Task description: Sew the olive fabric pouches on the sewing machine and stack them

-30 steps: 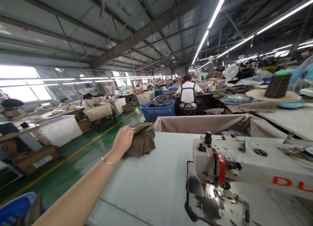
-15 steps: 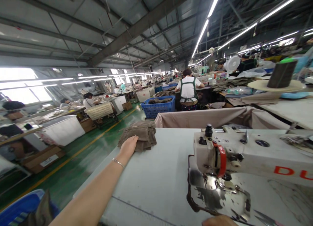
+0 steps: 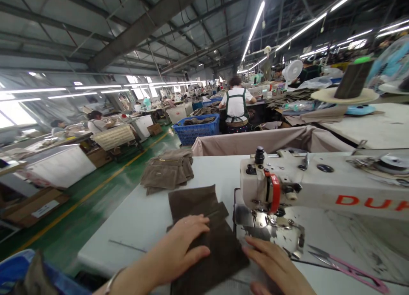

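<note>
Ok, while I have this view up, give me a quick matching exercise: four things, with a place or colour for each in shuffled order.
1. left hand
2. brown cloth stack
3. scissors
4. thread cone

A. pink handles
B. at the far left corner of the white table
C. bright green top
D. over the loose brown cloth

Pairs: 1-D, 2-B, 3-A, 4-C
</note>
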The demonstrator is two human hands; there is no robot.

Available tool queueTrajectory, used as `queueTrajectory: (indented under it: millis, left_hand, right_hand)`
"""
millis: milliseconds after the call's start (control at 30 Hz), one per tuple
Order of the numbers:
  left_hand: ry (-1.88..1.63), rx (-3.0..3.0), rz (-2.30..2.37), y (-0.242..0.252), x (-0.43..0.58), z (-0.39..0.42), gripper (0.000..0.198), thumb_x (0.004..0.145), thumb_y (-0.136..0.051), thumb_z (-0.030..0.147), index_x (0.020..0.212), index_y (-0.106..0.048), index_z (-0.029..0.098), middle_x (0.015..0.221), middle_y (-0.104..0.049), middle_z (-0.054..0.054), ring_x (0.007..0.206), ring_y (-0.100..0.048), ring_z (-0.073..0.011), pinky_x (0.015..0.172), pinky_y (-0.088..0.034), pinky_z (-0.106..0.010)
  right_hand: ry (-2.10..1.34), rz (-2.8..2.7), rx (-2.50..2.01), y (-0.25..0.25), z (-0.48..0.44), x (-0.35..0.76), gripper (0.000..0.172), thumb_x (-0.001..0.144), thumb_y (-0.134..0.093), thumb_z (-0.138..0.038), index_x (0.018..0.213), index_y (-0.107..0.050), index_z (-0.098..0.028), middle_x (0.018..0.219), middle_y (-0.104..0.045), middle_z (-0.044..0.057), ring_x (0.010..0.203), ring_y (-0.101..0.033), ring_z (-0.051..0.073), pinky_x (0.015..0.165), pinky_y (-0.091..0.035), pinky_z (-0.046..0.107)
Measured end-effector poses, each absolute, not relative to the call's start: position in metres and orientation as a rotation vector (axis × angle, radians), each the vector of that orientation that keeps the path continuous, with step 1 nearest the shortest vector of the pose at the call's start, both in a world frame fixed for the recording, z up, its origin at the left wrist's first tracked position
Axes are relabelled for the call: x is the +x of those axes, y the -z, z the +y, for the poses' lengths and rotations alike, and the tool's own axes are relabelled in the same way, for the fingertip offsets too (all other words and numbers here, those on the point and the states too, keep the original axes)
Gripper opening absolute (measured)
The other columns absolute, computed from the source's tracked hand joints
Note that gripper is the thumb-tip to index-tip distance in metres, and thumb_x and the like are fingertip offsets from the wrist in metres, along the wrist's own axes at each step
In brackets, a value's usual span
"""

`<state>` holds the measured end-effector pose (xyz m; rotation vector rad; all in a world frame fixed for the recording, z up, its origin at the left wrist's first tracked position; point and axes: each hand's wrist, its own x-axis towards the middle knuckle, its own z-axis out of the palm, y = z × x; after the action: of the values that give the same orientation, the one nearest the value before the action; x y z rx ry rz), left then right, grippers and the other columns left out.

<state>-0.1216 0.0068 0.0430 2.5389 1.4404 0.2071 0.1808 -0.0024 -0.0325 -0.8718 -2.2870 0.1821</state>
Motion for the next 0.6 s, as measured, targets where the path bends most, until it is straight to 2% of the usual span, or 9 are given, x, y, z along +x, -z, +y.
queueTrajectory:
  millis: [100,167,267,333,400,433,533,600]
  left_hand:
    - [-0.376,2.401,1.642,-0.003,-0.098,-0.009,0.040,0.089,-0.061,0.031,0.127,-0.053,0.025,0.132,-0.057,-0.006,0.122,-0.051,-0.0240,0.106,-0.039,-0.043]
    - [-0.439,2.346,1.770,0.008,-0.084,-0.004,0.044,0.081,-0.070,0.036,0.122,-0.059,0.024,0.123,-0.060,-0.007,0.115,-0.052,-0.0275,0.102,-0.040,-0.046]
    - [-0.491,2.285,1.839,0.004,-0.062,0.011,0.049,0.071,-0.077,0.040,0.115,-0.063,0.023,0.109,-0.058,-0.007,0.106,-0.052,-0.0285,0.095,-0.041,-0.044]
    - [-0.539,2.234,1.788,-0.004,-0.049,0.019,0.031,0.072,-0.074,0.030,0.101,-0.066,0.021,0.101,-0.057,-0.005,0.102,-0.051,-0.0266,0.092,-0.040,-0.042]
    - [-0.561,2.189,1.713,-0.012,-0.040,0.022,0.009,0.072,-0.068,0.017,0.080,-0.064,0.018,0.092,-0.057,-0.004,0.094,-0.052,-0.0234,0.087,-0.041,-0.038]
    - [-0.551,2.181,1.686,-0.016,-0.038,0.021,0.007,0.071,-0.065,0.013,0.074,-0.060,0.018,0.086,-0.057,-0.002,0.088,-0.053,-0.0212,0.082,-0.042,-0.035]
    - [-0.591,2.004,1.549,-0.032,-0.037,0.011,0.011,0.074,-0.058,0.010,0.080,-0.056,0.018,0.076,-0.059,0.001,0.072,-0.056,-0.0155,0.067,-0.043,-0.027]
    - [-0.697,1.724,1.363,-0.046,-0.037,0.001,0.017,0.079,-0.058,0.012,0.095,-0.057,0.018,0.082,-0.063,0.000,0.078,-0.060,-0.0155,0.069,-0.045,-0.025]
  right_hand:
    - [-0.084,-2.431,-0.869,0.032,-0.007,0.164,0.046,0.084,-0.065,-0.044,0.125,-0.061,-0.024,0.126,-0.061,0.012,0.108,-0.062,0.031,0.085,-0.056,0.044]
    - [-0.107,-2.465,-0.894,0.033,-0.011,0.156,0.035,0.085,-0.065,-0.038,0.116,-0.066,-0.025,0.121,-0.064,0.010,0.106,-0.062,0.033,0.083,-0.056,0.049]
    - [-0.249,-2.378,-0.944,0.038,-0.016,0.151,0.025,0.087,-0.060,-0.024,0.111,-0.066,-0.028,0.120,-0.065,0.005,0.108,-0.060,0.028,0.090,-0.052,0.047]
    - [-0.360,-2.312,-0.963,0.043,-0.018,0.153,0.024,0.088,-0.057,-0.020,0.110,-0.063,-0.029,0.120,-0.064,0.002,0.110,-0.058,0.025,0.094,-0.049,0.046]
    - [-0.483,-2.217,-1.056,0.046,-0.019,0.156,0.023,0.089,-0.055,-0.020,0.111,-0.060,-0.026,0.121,-0.062,0.004,0.111,-0.057,0.024,0.095,-0.048,0.044]
    - [-0.540,-2.146,-1.125,0.045,-0.019,0.159,0.023,0.089,-0.055,-0.021,0.112,-0.057,-0.024,0.121,-0.061,0.006,0.112,-0.056,0.024,0.095,-0.048,0.043]
    - [-0.660,-1.948,-1.257,0.034,-0.020,0.166,0.017,0.092,-0.052,-0.027,0.108,-0.054,-0.021,0.125,-0.054,0.010,0.117,-0.051,0.024,0.097,-0.047,0.042]
    - [-0.717,-1.932,-1.214,0.019,-0.022,0.170,0.012,0.094,-0.048,-0.030,0.099,-0.056,-0.022,0.127,-0.052,0.009,0.121,-0.048,0.023,0.099,-0.044,0.041]
